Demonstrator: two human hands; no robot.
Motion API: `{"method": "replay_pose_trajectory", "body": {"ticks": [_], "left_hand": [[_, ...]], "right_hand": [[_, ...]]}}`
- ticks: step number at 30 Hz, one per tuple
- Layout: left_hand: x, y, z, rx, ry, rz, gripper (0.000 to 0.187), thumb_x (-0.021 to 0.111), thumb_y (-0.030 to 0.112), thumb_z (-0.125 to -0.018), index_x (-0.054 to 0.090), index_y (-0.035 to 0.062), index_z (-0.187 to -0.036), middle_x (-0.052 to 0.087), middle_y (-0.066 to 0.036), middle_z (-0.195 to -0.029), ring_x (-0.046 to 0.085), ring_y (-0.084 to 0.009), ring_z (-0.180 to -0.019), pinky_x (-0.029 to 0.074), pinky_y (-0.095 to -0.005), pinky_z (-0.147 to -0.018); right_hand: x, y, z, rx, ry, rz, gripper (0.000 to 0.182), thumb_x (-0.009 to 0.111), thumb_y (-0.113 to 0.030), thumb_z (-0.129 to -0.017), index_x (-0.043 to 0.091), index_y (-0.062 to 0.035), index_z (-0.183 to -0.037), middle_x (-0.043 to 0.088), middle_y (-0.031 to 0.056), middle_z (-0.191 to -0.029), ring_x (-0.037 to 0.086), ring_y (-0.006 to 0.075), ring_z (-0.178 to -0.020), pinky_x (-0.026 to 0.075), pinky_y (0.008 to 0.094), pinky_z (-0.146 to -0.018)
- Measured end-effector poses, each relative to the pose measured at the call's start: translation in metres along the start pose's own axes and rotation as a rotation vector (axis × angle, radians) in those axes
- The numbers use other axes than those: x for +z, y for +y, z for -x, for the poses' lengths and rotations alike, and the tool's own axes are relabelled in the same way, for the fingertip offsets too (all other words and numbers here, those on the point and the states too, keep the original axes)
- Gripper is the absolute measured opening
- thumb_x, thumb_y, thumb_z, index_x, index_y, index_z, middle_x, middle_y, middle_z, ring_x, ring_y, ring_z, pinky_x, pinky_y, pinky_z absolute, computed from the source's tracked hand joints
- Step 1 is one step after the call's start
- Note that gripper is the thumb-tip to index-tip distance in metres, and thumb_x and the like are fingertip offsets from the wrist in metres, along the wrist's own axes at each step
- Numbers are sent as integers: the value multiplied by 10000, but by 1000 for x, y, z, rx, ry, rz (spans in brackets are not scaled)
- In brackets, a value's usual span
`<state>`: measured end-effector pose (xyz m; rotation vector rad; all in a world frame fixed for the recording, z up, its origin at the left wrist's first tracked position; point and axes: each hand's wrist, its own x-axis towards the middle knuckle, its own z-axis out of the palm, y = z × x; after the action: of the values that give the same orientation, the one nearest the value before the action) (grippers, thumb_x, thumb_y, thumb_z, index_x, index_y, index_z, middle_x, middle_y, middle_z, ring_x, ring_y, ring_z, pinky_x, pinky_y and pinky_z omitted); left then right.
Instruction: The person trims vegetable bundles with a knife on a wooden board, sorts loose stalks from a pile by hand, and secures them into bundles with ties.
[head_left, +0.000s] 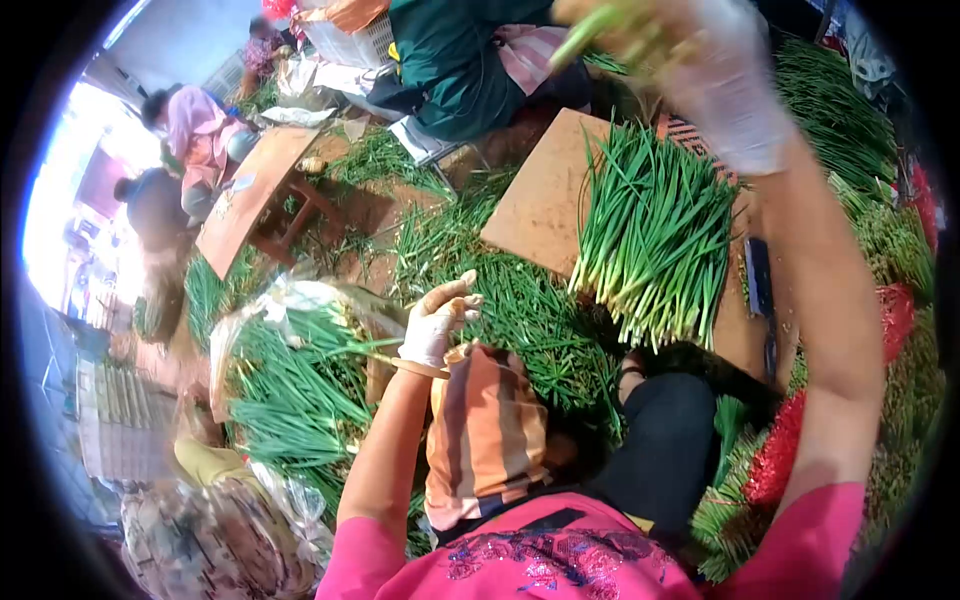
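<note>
My right hand (715, 85), in a thin white glove, is raised at the top of the view and blurred by motion. Its fingers are closed round pale green stalks (597, 38), apparently chives. Below it, a thick pile of green chives (655, 235) lies on a wooden board, white stem ends towards me. My left hand (440, 318), gloved with bare fingertips, is over my lap near the striped cloth (487, 425). Its fingers are loosely bent and apart, with nothing visible in them. A bangle (408, 367) circles that wrist.
Loose chives cover the ground (530, 320). To the left stand a plastic bag of chives (300, 390) and a low wooden table (262, 190). A dark-handled tool (760, 285) lies on the board's right edge. A person in dark green (450, 75) sits ahead; red netting (778, 455) lies at right.
</note>
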<state>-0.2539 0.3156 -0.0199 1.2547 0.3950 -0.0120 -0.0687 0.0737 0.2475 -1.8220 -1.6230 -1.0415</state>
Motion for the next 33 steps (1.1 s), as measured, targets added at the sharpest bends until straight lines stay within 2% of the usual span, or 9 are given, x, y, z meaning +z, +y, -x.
{"method": "replay_pose_trajectory", "body": {"ticks": [6,9,14,16,18,24,26,30,33], "left_hand": [[8,-25,-22,-195,-358,-299,471,613,174,-866,489,20,-1294,598,-100,-1154,572,-182,-1002,459,-306,-883],[34,-15,-16,-168,-525,-567,444,576,160,-884,493,68,-1310,604,-92,-1133,553,-163,-1023,438,-307,-916],[69,-7,-29,19,-600,-408,362,534,82,-896,525,17,-1252,644,-98,-1005,596,-136,-879,485,-305,-839],[84,1,-45,-71,-512,-453,289,578,77,-868,591,16,-1150,640,-96,-1003,587,-113,-825,497,-279,-772],[85,-21,-72,14,-410,-382,305,595,116,-873,583,7,-1158,630,-53,-1047,574,-127,-909,471,-261,-812],[133,-61,-135,322,-227,-76,618,661,128,-826,378,5,-1362,483,-159,-1308,474,-201,-1173,409,-314,-950],[134,-66,-151,356,-143,-466,679,670,139,-828,318,5,-1394,387,-173,-1398,411,-236,-1252,366,-327,-999],[155,-74,-170,74,-96,-101,807,677,270,-840,191,73,-1454,369,-188,-1409,406,-241,-1250,326,-304,-1019],[188,-59,-168,-174,-79,-194,889,707,302,-805,156,45,-1454,421,-199,-1362,452,-247,-1199,366,-321,-995]], "right_hand": [[237,7,126,-110,-255,68,74,596,-132,-725,634,-196,-725,607,29,-723,627,204,-792,434,413,-932],[278,-25,180,81,-1001,-24,126,576,-143,-754,699,-164,-770,674,47,-821,640,207,-858,387,423,-983],[268,-33,178,51,-1026,-12,203,527,-125,-790,659,-160,-940,647,34,-965,585,211,-1035,308,495,-1039],[251,-36,179,92,-997,117,578,513,-194,-840,350,-134,-1392,439,97,-1374,413,275,-1274,235,520,-1064],[174,-30,145,242,-925,-48,748,602,-384,-778,316,-95,-1405,412,127,-1395,401,296,-1278,233,484,-1074],[1,5,231,1259,-84,-253,263,588,-128,-859,626,-15,-1093,666,113,-1020,639,157,-912,488,255,-808],[-34,-1,282,1548,-224,-289,230,560,-209,-894,647,-10,-971,626,28,-728,562,90,-620,453,224,-573],[-35,-13,371,2125,-160,-664,256,559,-317,-901,589,-70,-838,551,-13,-627,449,53,-483,315,214,-395],[-3,-15,374,2188,298,-1018,312,558,-365,-904,557,-61,-975,555,9,-659,473,84,-501,365,235,-409]]}}
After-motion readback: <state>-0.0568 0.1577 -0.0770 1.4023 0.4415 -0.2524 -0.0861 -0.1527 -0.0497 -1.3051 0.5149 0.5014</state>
